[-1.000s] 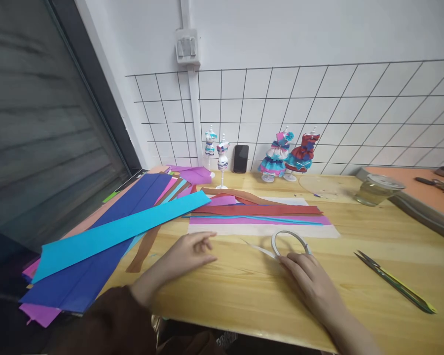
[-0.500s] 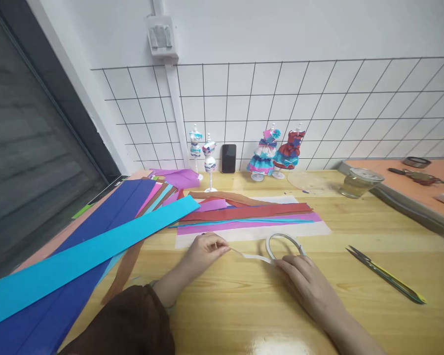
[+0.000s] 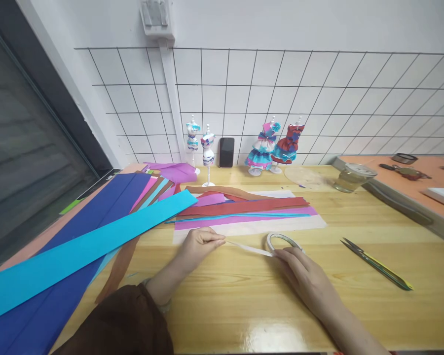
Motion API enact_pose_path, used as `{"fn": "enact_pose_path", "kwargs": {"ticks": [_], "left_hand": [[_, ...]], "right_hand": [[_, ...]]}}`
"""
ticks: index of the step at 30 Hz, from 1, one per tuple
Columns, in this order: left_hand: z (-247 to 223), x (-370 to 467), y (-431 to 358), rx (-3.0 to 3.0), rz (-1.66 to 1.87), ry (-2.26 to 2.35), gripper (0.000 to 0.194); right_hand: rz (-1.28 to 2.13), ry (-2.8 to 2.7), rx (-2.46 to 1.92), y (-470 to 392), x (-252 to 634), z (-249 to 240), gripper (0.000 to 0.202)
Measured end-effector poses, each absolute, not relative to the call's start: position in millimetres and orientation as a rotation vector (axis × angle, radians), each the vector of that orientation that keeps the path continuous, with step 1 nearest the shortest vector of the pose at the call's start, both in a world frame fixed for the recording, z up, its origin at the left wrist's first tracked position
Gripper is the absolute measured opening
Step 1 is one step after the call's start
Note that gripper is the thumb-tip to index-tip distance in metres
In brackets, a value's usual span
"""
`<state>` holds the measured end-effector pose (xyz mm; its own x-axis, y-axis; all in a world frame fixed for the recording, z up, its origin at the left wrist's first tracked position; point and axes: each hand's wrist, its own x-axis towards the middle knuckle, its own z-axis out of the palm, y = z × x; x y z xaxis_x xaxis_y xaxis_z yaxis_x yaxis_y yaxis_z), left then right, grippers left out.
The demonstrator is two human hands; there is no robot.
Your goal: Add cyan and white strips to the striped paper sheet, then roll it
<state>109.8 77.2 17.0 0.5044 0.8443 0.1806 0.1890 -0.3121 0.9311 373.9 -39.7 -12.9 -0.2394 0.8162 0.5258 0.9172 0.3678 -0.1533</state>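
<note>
A narrow strip of white tape (image 3: pixel 249 247) stretches between my two hands above the wooden table (image 3: pixel 222 305). Its free end is pinched between the thumb and fingers of my left hand (image 3: pixel 202 245). My right hand (image 3: pixel 303 271) is closed on the near side of the tape roll (image 3: pixel 277 236), a white ring whose lower part the fingers hide. Just beyond my hands lie crepe paper strips, among them a red strip (image 3: pixel 244 207) on a pale sheet (image 3: pixel 311 224). Thread snips (image 3: pixel 377 264) rest to the right of my right hand.
Long blue paper (image 3: pixel 70 241) and a turquoise strip (image 3: pixel 96 250) cover the left side. Small dress forms (image 3: pixel 208 148), a phone (image 3: pixel 227 153) and paper dresses (image 3: pixel 262 148) stand along the back wall. A glass cup (image 3: pixel 353 177) is at the right, near an orange surface (image 3: pixel 429 177).
The tape between my hands has straightened from a slack curve to a tauter line. My left hand has shifted slightly up and left in view, and the camera view has tilted slightly.
</note>
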Motion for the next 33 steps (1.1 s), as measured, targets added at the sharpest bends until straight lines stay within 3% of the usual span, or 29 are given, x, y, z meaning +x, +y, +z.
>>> {"fn": "enact_pose_path", "kwargs": {"ticks": [6, 11, 22, 33], "left_hand": [[18, 106, 78, 1.756, 0.836, 0.906, 0.021], [19, 105, 79, 1.711, 0.751, 0.982, 0.041], [22, 100, 83, 1.901, 0.705, 0.997, 0.017], [17, 93, 91, 1.631, 0.590, 1.024, 0.025]], "right_hand": [[-0.346, -2.089, -1.536, -37, 371, -14, 0.020], [-0.377, -2.050, -1.567, -38, 366, -9, 0.017], [-0.365, -2.015, -1.580, -38, 371, -11, 0.018], [-0.333, -2.059, -1.574, -41, 379, -12, 0.026]]}}
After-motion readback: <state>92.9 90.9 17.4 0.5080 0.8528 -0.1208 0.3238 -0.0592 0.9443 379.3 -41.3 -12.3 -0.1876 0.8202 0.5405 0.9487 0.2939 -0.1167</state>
